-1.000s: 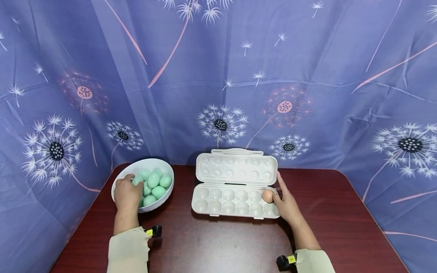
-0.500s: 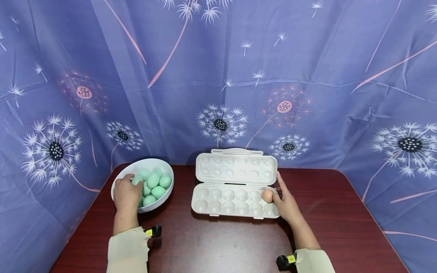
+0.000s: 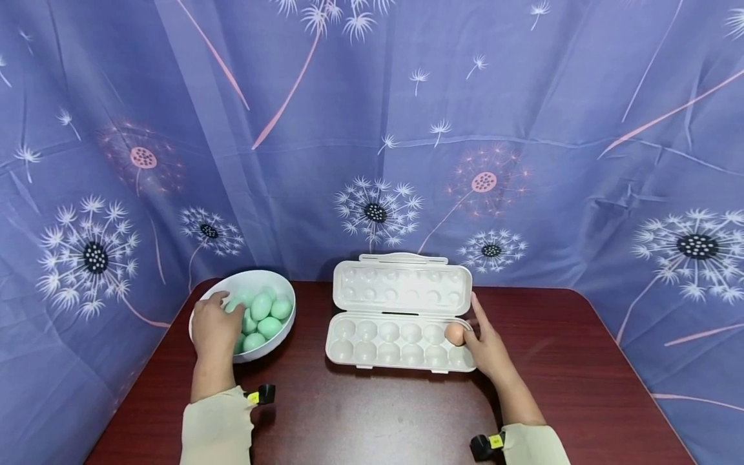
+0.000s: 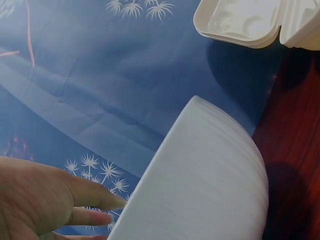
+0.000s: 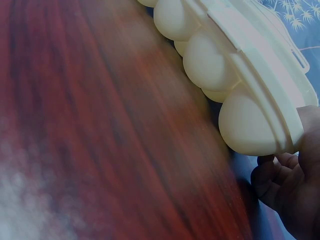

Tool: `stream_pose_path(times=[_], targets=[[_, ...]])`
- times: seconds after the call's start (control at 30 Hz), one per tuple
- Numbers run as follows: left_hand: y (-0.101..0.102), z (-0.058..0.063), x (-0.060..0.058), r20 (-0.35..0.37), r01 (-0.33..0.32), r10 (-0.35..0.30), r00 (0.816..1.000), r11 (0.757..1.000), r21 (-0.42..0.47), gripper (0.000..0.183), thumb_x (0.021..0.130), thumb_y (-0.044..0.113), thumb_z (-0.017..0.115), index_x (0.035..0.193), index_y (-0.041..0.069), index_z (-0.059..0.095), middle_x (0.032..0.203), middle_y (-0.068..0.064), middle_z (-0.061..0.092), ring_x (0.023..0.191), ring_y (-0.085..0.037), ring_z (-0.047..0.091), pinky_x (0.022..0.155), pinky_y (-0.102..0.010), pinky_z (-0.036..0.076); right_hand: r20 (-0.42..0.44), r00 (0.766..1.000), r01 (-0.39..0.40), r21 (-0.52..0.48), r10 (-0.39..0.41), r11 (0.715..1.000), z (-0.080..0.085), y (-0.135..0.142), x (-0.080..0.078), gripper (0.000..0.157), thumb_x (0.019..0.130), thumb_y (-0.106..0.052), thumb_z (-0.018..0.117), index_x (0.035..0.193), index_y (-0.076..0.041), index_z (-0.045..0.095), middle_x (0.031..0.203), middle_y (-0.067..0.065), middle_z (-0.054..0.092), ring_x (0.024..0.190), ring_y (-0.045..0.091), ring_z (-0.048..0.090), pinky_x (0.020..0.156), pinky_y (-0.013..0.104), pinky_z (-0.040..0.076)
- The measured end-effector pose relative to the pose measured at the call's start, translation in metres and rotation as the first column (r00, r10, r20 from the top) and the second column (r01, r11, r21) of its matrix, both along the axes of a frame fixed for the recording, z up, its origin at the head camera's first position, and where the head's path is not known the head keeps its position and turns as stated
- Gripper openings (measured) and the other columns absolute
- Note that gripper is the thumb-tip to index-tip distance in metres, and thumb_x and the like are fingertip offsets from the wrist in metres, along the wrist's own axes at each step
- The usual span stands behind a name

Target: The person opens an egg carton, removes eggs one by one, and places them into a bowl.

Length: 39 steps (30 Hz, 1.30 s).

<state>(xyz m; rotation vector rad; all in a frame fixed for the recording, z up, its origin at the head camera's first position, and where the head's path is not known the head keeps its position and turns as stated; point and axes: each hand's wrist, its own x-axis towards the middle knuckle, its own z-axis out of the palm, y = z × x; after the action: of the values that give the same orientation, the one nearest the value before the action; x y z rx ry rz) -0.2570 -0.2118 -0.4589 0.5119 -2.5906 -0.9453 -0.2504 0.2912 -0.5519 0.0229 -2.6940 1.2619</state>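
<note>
A white bowl at the left of the table holds several pale green eggs. My left hand reaches over its near-left rim, thumb and fingers spread beside an egg at that side. In the left wrist view, the bowl wall hides the fingertips of the left hand. My right hand grips the right end of an open white plastic egg box. Its thumb lies over the rim, close to a brown egg in the back right cup. In the right wrist view, fingers curl beneath the egg box.
The dark red wooden table extends in front of the bowl and the egg box. A blue curtain with dandelion prints hangs right behind the table. The box's lid stands raised at the back, near the curtain.
My left hand has shifted slightly up and left over the bowl, with its thumb and fingers a little wider apart. The right hand, the egg box and the brown egg stay in place.
</note>
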Motion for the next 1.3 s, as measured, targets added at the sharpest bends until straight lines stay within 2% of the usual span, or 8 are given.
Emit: stream_pose_path(times=[0.2, 0.47, 0.67, 0.93, 1.3], targets=[[0.004, 0.003, -0.001, -0.041, 0.016, -0.016, 0.999, 1.0, 0.008, 0.046, 0.089, 0.017, 0.066, 0.128, -0.007, 0.06, 0.119, -0.035, 0.057, 0.114, -0.053, 0.053, 0.1, -0.061, 0.04, 0.001, 1.0, 0.0, 0.0, 0.0, 1.0, 0.0, 0.0, 0.0, 0.081, 0.099, -0.007, 0.052, 0.163, -0.033, 0.011, 0.117, 0.017, 0.068, 0.099, 0.023, 0.063, 0.087, 0.035, 0.049], [0.011, 0.011, 0.001, 0.011, 0.035, -0.035, 0.999, 0.999, 0.028, 0.047, 0.092, 0.019, 0.063, 0.132, -0.004, 0.058, 0.127, -0.032, 0.055, 0.122, -0.052, 0.05, 0.105, -0.06, 0.038, 0.009, 1.0, -0.001, -0.011, 0.001, 1.0, 0.0, 0.0, 0.0, 0.08, 0.099, -0.006, 0.052, 0.163, -0.032, 0.012, 0.116, 0.016, 0.068, 0.097, 0.022, 0.062, 0.085, 0.032, 0.049], [0.017, 0.014, 0.001, 0.006, 0.047, -0.047, 0.999, 0.998, 0.031, 0.047, 0.093, 0.02, 0.063, 0.134, -0.003, 0.058, 0.128, -0.031, 0.055, 0.123, -0.05, 0.05, 0.107, -0.06, 0.038, 0.007, 1.0, 0.001, -0.014, -0.001, 1.0, -0.001, 0.0, 0.0, 0.08, 0.099, -0.006, 0.053, 0.163, -0.03, 0.013, 0.116, 0.017, 0.069, 0.098, 0.022, 0.063, 0.084, 0.03, 0.049], [0.025, 0.019, 0.002, -0.003, 0.084, -0.084, 0.996, 0.996, 0.04, 0.047, 0.093, 0.022, 0.064, 0.133, -0.003, 0.058, 0.126, -0.033, 0.055, 0.119, -0.05, 0.052, 0.102, -0.06, 0.04, -0.003, 1.0, -0.003, -0.019, 0.003, 1.0, -0.001, -0.001, 0.0, 0.079, 0.099, -0.005, 0.053, 0.164, -0.027, 0.014, 0.115, 0.018, 0.068, 0.099, 0.023, 0.063, 0.083, 0.029, 0.05], [0.035, 0.018, -0.001, -0.024, 0.112, -0.112, 0.993, 0.993, 0.022, 0.048, 0.094, 0.026, 0.063, 0.133, -0.001, 0.059, 0.128, -0.031, 0.055, 0.117, -0.045, 0.056, 0.098, -0.057, 0.044, -0.004, 1.0, -0.003, -0.024, 0.003, 1.0, -0.001, -0.001, 0.0, 0.081, 0.098, -0.004, 0.053, 0.163, -0.031, 0.013, 0.115, 0.017, 0.068, 0.095, 0.02, 0.062, 0.082, 0.028, 0.049]])
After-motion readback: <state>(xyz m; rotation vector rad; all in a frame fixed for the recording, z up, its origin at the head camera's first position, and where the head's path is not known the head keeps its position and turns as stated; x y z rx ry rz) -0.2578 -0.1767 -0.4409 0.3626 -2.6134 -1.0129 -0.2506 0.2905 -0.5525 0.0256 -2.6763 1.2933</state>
